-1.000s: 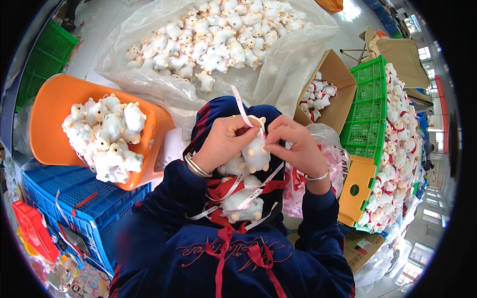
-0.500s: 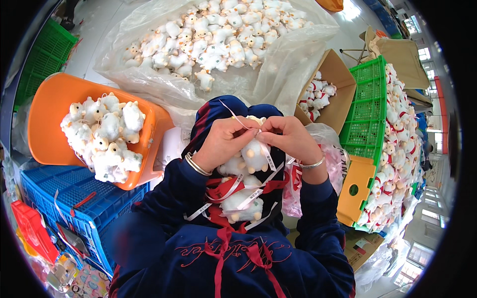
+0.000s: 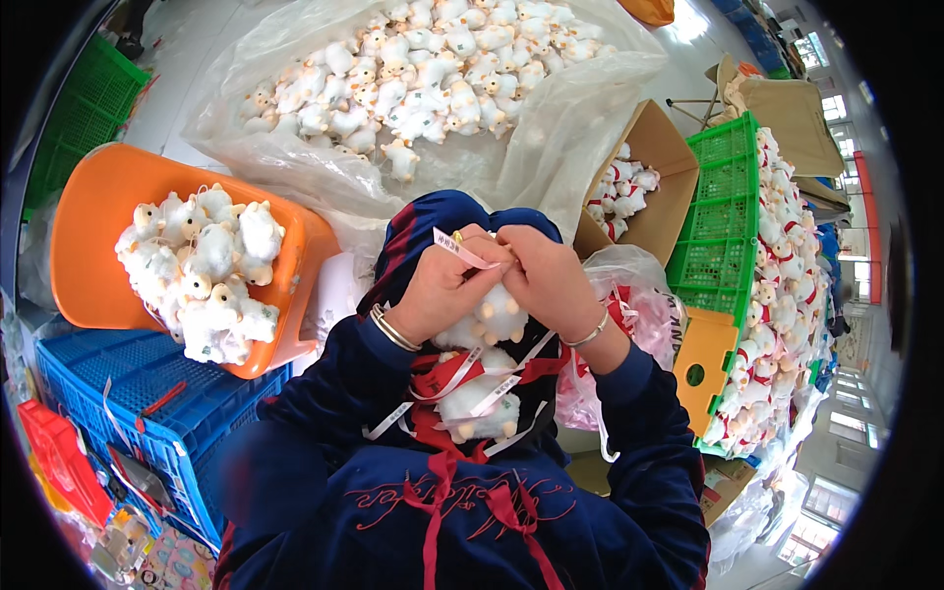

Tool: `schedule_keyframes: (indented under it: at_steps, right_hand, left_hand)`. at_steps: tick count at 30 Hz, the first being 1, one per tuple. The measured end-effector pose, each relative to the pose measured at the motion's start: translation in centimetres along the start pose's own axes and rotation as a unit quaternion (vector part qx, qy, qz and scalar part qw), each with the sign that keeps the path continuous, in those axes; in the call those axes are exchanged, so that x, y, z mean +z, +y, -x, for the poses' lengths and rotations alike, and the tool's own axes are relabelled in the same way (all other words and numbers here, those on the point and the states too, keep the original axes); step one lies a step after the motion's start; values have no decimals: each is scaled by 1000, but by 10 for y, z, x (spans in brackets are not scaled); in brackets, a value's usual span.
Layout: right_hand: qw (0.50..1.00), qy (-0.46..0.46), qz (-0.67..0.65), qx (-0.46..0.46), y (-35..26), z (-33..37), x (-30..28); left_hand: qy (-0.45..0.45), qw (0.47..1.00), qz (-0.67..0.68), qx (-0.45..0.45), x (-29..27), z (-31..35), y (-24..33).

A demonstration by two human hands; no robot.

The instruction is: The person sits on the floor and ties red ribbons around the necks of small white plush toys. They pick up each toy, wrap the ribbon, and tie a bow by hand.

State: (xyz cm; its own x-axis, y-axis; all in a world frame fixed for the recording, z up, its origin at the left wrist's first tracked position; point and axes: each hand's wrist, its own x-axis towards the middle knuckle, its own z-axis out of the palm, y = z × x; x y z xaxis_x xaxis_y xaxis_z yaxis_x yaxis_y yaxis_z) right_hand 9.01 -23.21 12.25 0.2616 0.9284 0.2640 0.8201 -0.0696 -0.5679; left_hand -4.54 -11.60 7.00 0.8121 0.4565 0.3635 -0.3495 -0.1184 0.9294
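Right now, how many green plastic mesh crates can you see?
2 clearly: a green plastic mesh crate at upper left, a second crate at right, beside an open brown cardboard box. Others may be hidden beneath the piled white plush toys.

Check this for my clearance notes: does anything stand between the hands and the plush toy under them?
Nothing visible does: the left hand, pinching a pale ribbon, and the right hand meet over the plush toy. They hide its upper part, so contact there is unclear.
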Motion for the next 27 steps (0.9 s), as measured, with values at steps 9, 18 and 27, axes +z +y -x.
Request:
schedule_keyframes:
  at_steps: [9, 18, 27]
  right_hand:
    - [915, -219, -272, 203, 18, 4, -41]
    - [921, -181, -311, 150, 21, 0, -50]
    - [946, -144, -235, 170, 19, -1, -47]
  left_hand:
    - [-15, 1000, -1, 6, -1, 2, 2]
    - [-6, 999, -35, 1, -2, 7, 2]
    - [-3, 999, -48, 0, -5, 7, 10]
